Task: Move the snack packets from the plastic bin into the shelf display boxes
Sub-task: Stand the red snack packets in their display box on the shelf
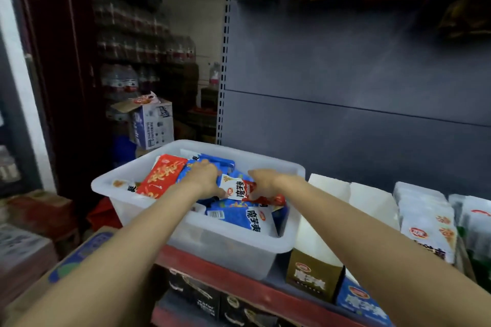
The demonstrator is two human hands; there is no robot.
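The snack packets point(240, 216) lie heaped in the plastic bin point(220, 244) on the shelf, beside the display boxes point(314, 271). Both hands reach in: the left hand point(204, 180) and right hand point(264, 183) pinch a white-and-red packet point(237, 190) (likely lifting it out).

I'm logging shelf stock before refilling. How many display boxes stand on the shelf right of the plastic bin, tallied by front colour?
Olive-brown cardboard display box: 1
Blue cardboard display box: 1
Total: 2 whose fronts show; further right, white snack packets hide any other boxes. Both stand right of the translucent plastic bin.
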